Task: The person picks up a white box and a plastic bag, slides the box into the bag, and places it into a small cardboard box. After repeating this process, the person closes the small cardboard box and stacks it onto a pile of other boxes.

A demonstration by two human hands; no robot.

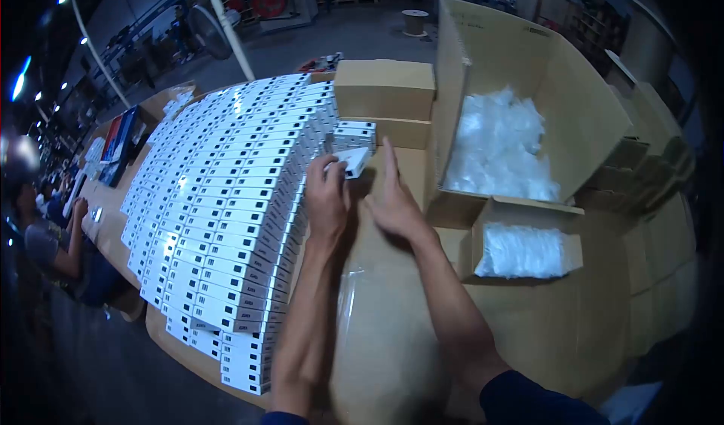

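My left hand point(326, 199) is closed around one end of a small white box point(354, 161), lifted at a tilt near the far end of the cardboard-covered table point(388, 304). Just to the right, my right hand point(397, 206) is open, fingers stretched forward and thumb apart, not touching the box. Behind the held box is a short pile of similar white boxes point(355, 129). Long, tightly packed rows of white boxes with dark square marks point(219, 176) rise beside my left arm.
A tall open carton point(528, 55) at the right holds crumpled clear plastic. Before it, a smaller carton point(575, 251) contains packed plastic bags point(522, 251). A brown cardboard box point(385, 89) stands at the back. Another person point(56, 236) sits at the far left.
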